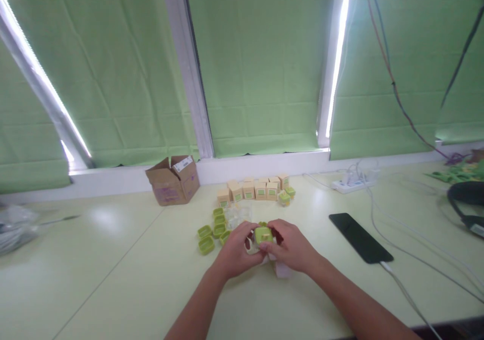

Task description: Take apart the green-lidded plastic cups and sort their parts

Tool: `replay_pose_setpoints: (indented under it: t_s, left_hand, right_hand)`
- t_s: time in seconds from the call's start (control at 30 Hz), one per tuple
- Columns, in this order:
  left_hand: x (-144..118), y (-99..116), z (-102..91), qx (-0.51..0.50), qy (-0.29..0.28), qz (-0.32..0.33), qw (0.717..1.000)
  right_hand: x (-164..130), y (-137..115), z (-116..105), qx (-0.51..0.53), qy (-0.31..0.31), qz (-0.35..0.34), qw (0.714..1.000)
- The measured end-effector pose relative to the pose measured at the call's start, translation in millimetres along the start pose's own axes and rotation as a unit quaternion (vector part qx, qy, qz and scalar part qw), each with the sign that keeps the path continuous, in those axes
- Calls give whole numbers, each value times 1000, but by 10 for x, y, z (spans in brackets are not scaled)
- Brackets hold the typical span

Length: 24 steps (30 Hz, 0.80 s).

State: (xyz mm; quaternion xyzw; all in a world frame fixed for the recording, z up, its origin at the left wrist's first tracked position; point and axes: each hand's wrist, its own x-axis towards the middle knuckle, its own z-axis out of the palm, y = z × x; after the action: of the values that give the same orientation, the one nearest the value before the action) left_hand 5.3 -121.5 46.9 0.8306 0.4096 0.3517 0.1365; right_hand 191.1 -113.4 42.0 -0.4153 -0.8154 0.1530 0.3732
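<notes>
Between my left hand (240, 249) and my right hand (293, 245) is a small box with a green lid (263, 234), a tiny pale yellow piece on its top. Fingers of both hands wrap its sides, and my right thumb lies at its near edge. Several small open green trays (206, 244) lie just left of my left hand. Clear plastic containers (239, 214) sit beyond the hands. Below my right hand lies a pale pinkish-white block (283, 269), partly covered. Farther back, two similar green-topped boxes (284, 198) stand beside a row of small tan cartons (260, 190).
An open cardboard box (174, 181) stands against the wall at the back left. On the right lie a black phone (361, 237) on a cable, a white power strip (353, 184) and a dark headset-like object (467, 204). A plastic bag (17, 229) rests far left.
</notes>
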Motion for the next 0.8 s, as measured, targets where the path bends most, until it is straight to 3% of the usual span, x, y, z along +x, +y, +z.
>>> replay_pose_setpoints:
  t_s: [0.33, 0.8]
  left_hand:
    - [-5, -13, 22, 10, -14, 14, 1000]
    - [8, 19, 12, 10, -33, 16, 999]
  right_hand:
    - [-28, 41, -66, 80, 46, -120, 989]
    - [-14, 127, -17, 61, 57, -156, 984]
